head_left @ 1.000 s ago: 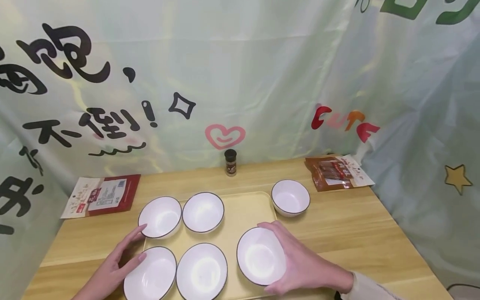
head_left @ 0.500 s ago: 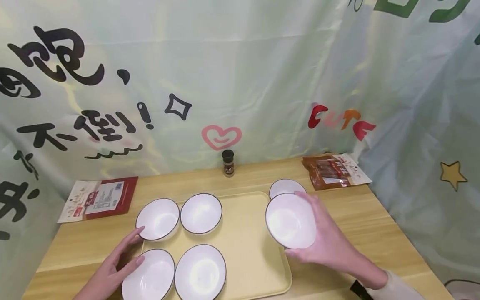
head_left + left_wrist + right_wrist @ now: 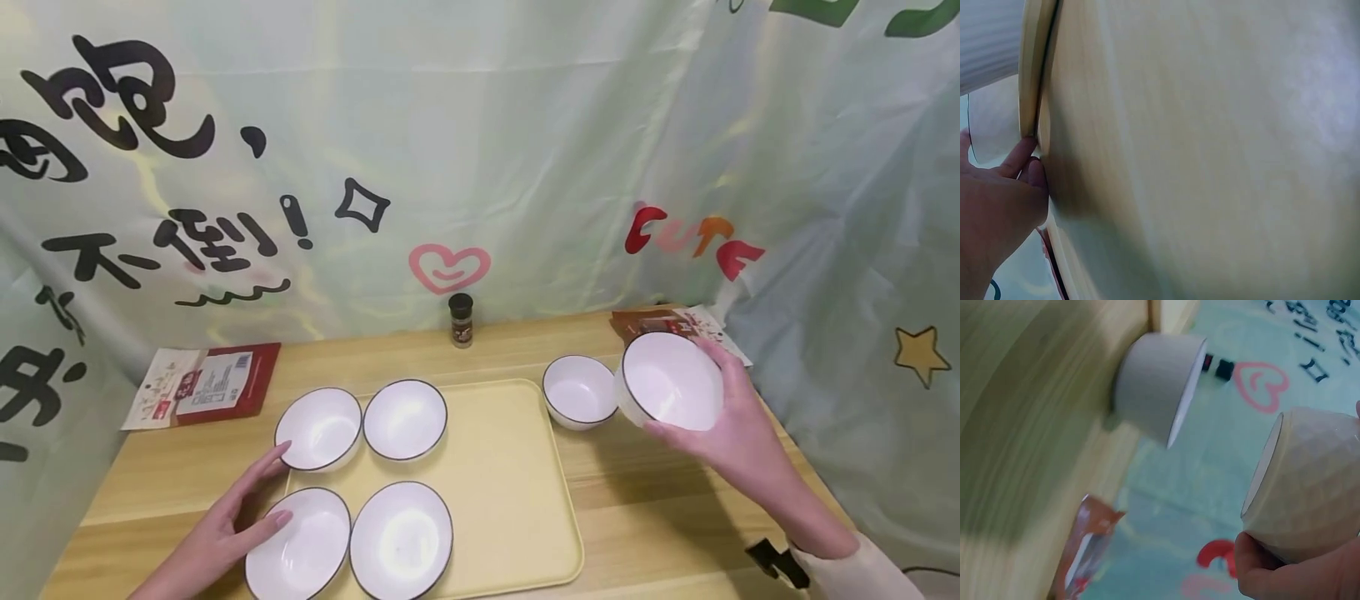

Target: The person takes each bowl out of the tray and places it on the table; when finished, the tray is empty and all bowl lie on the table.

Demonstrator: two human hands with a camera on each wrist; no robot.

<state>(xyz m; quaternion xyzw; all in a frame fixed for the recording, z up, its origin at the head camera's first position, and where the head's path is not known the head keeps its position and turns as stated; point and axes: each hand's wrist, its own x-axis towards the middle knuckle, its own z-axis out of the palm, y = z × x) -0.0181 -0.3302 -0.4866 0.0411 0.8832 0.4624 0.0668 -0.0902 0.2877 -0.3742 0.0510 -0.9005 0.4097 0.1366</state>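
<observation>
My right hand [image 3: 731, 433] grips a white bowl with a dark rim [image 3: 671, 381] by its side, thumb below and fingers above. The bowl is tilted, lifted above the table's right side. Just left of it another white bowl [image 3: 580, 390] stands on the table, against the yellow tray's corner. My left hand [image 3: 217, 525] rests at the left edge of the tray [image 3: 510, 483], fingers loosely extended. Its index fingertip is by the back left bowl [image 3: 318, 429] and its thumb overlaps the front left bowl [image 3: 298, 542]. In the left wrist view, a finger [image 3: 1022, 153] touches the tray's edge.
Two more bowls stand on the tray, one behind [image 3: 405, 419] and one in front [image 3: 402, 540]. A small black-capped jar [image 3: 461, 321] is at the back. Food packets lie at the back left [image 3: 202, 385] and back right [image 3: 647, 321], the latter partly hidden.
My right hand has lifted the bowl off the tray's front right area and carried it right and back, past the bowl on the table. The left hand has stayed in place.
</observation>
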